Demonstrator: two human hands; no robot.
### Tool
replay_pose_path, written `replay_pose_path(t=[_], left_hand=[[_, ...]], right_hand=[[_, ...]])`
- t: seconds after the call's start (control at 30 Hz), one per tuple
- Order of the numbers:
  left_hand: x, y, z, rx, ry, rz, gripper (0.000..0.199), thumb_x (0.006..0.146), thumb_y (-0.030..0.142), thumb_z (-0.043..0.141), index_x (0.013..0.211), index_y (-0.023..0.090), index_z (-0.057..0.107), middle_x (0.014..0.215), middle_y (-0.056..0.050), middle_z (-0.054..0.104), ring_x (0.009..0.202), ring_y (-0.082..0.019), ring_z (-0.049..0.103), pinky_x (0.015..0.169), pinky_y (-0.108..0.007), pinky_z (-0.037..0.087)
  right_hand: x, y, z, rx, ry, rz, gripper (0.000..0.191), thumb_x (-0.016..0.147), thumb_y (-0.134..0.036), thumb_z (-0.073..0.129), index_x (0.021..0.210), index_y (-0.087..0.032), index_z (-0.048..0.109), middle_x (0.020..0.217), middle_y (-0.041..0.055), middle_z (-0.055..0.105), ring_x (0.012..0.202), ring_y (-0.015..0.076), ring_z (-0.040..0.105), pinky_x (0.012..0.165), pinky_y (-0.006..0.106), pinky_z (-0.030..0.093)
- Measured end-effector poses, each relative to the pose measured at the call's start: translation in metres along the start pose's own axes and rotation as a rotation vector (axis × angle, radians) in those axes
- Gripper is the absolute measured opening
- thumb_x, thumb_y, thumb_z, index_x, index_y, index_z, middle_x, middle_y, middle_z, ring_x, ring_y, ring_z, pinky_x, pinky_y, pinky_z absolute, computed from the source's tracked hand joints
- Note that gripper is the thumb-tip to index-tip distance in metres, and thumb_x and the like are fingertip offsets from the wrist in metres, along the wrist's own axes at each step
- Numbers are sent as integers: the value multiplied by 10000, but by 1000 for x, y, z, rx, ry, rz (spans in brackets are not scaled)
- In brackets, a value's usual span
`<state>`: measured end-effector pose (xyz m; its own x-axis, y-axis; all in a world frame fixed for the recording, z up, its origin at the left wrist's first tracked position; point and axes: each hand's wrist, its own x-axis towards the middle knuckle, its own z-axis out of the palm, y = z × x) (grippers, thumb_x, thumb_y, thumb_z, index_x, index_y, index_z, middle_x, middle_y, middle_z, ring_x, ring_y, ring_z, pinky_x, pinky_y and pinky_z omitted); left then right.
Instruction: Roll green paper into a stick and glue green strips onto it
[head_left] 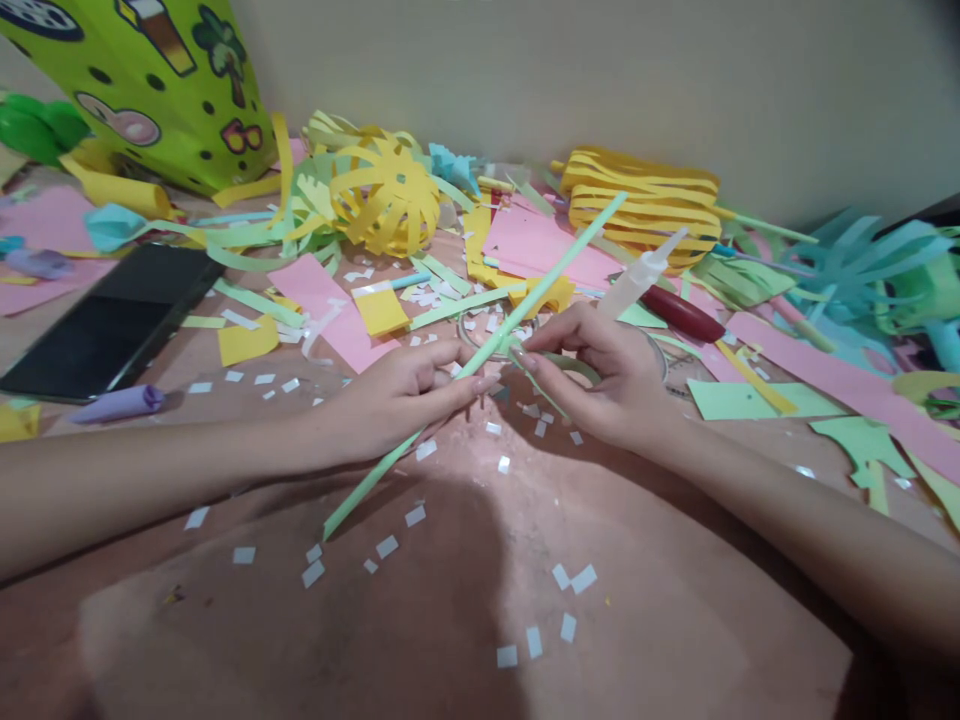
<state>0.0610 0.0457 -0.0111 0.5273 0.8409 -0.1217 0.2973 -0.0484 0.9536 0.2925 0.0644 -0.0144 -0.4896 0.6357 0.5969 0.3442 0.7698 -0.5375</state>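
My left hand [409, 390] pinches a long, thin green paper tube [559, 268] near its middle. The tube slants from lower left to upper right above the table. My right hand [604, 380] is closed on a thin green paper strip [541, 388], its fingertips right beside the tube. One end of the strip seems to touch the tube; fingers partly hide the join. Just behind my right hand are a translucent glue bottle [637, 278] with a pointed nozzle and a dark red handle [682, 312]. Small white paper bits [504, 465] lie scattered below my hands.
A black phone [112, 320] lies at the left, near a purple paper roll [120, 403]. Behind stand a bright green printed bag [180, 120], a yellow paper-strip ball [390, 195] and a yellow paper lantern [641, 195]. Blue fringed paper [855, 260] and pink sheets [855, 375] fill the right.
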Motion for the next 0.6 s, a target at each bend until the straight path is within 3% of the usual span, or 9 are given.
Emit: replay_pose_path(t=[0.1, 0.4, 0.6], left_hand=[[1, -1, -1, 61, 18, 15, 264, 975, 412, 581, 965, 160, 658, 699, 23, 548, 472, -55, 429, 375, -158, 294], [-2, 4, 0, 33, -1, -57, 234, 975, 406, 602, 1010, 180, 652, 537, 68, 468, 446, -63, 413, 382, -128, 287], [0, 4, 1, 80, -2, -77, 218, 977, 393, 599, 994, 181, 647, 489, 78, 476, 417, -59, 422, 373, -116, 301]], right_hand=[[2, -6, -4, -40, -40, 1, 75, 920, -145, 625, 915, -207, 584, 789, -21, 673, 651, 88, 583, 569, 236, 433], [9, -20, -14, -199, -178, -39, 104, 919, -119, 621, 885, -195, 559, 718, -33, 616, 633, 90, 545, 591, 237, 405], [9, -22, -16, -186, -220, -3, 85, 932, -120, 611, 903, -187, 565, 758, -14, 623, 668, 103, 554, 620, 245, 414]])
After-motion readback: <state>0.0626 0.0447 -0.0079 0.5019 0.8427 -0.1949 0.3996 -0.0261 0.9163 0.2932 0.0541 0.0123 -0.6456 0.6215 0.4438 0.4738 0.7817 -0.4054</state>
